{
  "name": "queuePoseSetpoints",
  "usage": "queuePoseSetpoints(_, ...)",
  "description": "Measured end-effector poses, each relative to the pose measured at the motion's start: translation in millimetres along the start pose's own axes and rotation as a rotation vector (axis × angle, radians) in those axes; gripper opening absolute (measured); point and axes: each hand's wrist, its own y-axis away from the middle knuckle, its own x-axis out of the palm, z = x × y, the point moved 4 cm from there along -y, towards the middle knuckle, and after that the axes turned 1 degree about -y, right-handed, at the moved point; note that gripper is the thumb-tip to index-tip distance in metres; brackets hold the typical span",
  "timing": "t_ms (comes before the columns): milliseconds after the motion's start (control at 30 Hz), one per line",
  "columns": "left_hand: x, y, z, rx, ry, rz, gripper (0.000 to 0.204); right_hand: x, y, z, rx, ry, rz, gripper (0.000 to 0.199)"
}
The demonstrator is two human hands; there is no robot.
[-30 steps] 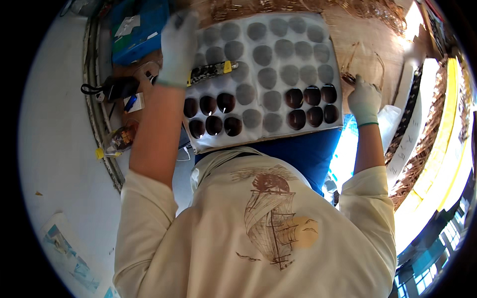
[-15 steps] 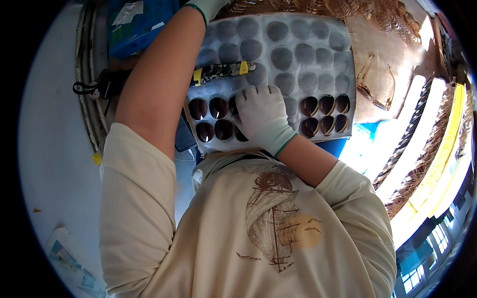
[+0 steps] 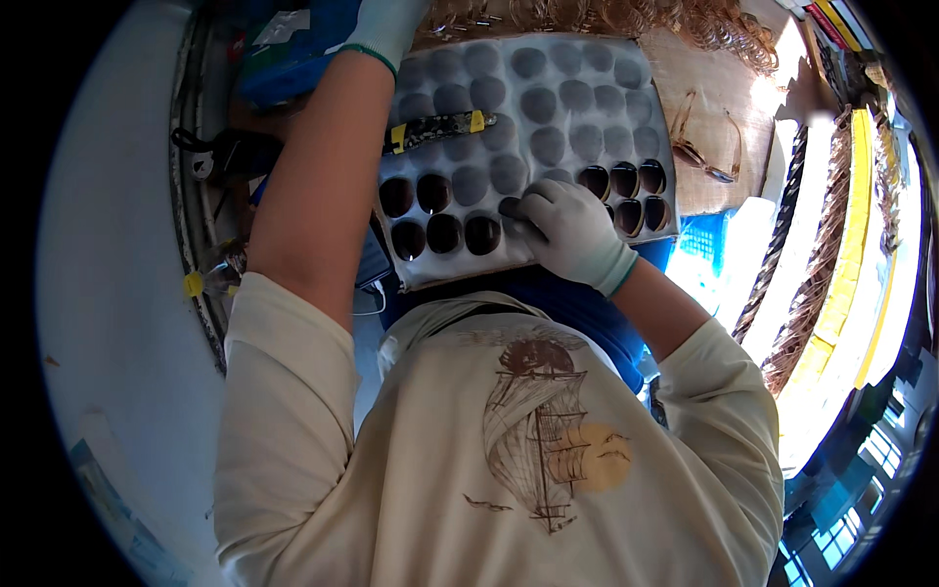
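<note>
- One view, the head camera, takes in both gloved hands at a lens tray [image 3: 450,266], which serves as landmark below.
- Over the tray's near half, right of its middle, the right hand [image 3: 572,230] has thumb and fingers closed together on what looks like a dark lens [image 3: 509,207].
- This lens lies at the left end of the grip, seen nearly edge-on, its long axis seeming to run left to right with some slant.
- Five seated lenses [image 3: 445,234] sit at the tray's near left; others at its near right are partly covered by the hand.
- Right of the tray, on the brown surface [image 3: 696,68], a glasses frame [image 3: 690,154] rests with temples pointing away from the person and its front slanting down rightward; the right hand is nearer to it.
- Beyond the tray's far left corner, the left hand [image 3: 391,24] is cut off by the picture's edge; I cannot tell its grip.
- No brand, label or writing is readable on the tray or the black-and-yellow tool [image 3: 437,130] across its left half.
</note>
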Motion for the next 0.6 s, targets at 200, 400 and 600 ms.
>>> queuePoseSetpoints(200, -1, 147, -19, 0.340, -0.169, 0.202, 0.028, -50, 69, 29, 0.025, -0.018, -0.152, 0.017)
queuePoseSetpoints(400, 9, 320, 35, 0.323, -0.487, 0.581, 0.030, -56, 95, 80, 0.336, -0.811, -0.557, 0.019)
queuePoseSetpoints(600, 6, 350, 20, 0.291, -0.505, 0.581, 0.029, -63, 69, 97, 0.212, -0.608, -0.460, 0.027)
